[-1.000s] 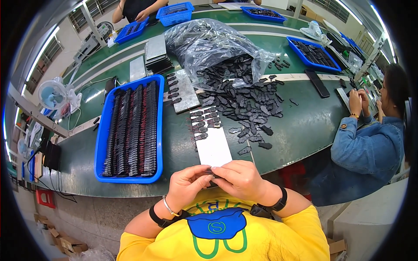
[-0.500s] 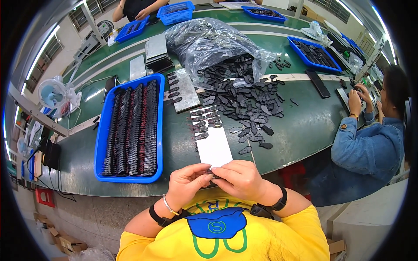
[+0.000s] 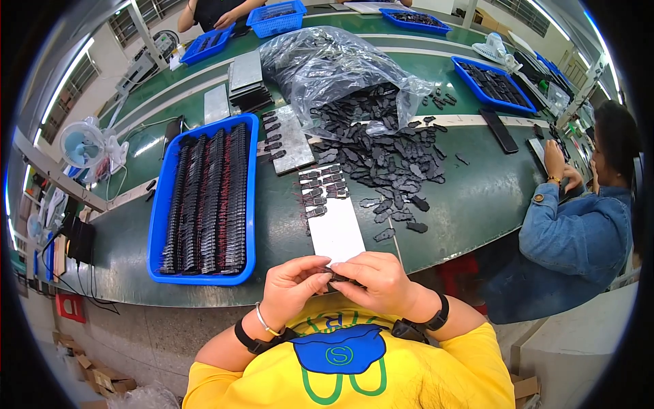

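Close to my chest, at the near end of a white board [image 3: 335, 235], my left hand [image 3: 294, 288] and my right hand [image 3: 373, 281] meet. Both are closed, pinching a small dark part [image 3: 332, 276] between the fingertips; the fingers cover most of it, so its exact kind is unclear. On the far half of the board lie several small black modules [image 3: 315, 192] with thin red wires. Beyond the board, loose flat black plastic pieces [image 3: 402, 167] are heaped, spilling from a clear plastic bag [image 3: 340, 65].
Left of the board stands a blue basket [image 3: 251, 204] packed with rows of black parts with red wires. A grey metal plate [image 3: 294, 151] and a plate stack [image 3: 245, 78] lie farther back. At right are a dark phone [image 3: 499, 131] and a co-worker in a denim jacket [image 3: 575, 218].
My hands stay almost in place, still pinching the small part. At right, the co-worker's hands have shifted, one of them lower.
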A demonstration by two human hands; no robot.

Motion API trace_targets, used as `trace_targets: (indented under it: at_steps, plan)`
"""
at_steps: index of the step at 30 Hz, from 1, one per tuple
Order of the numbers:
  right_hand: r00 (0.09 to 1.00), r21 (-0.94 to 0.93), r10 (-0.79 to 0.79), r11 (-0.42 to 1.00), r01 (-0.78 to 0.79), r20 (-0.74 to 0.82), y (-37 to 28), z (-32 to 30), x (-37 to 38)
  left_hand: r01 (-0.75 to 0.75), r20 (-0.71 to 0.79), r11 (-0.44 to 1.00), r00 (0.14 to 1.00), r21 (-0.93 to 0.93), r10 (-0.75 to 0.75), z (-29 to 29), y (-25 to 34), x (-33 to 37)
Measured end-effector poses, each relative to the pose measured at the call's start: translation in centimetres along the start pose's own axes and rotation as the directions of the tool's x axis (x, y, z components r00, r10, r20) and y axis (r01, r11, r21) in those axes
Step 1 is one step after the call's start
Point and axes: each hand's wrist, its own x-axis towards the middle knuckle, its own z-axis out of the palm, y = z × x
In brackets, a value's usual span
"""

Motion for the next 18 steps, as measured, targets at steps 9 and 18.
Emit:
trace_targets:
  at_steps: [9, 18]
  plan:
    - [0.999, 0.037, 0.033, 0.999, -0.033, 0.002, 0.01, -0.10, -0.22, -0.052, 0.022, 0.998, 0.998, -0.030, 0.052, 0.06, -0.18, -0.04]
    - [0.999, 0.047, 0.041, 0.998, -0.040, -0.019, 0.08, -0.12, -0.21, -0.038, -0.003, 0.999, 0.999, -0.007, 0.038, 0.08, -0.38, -0.15]
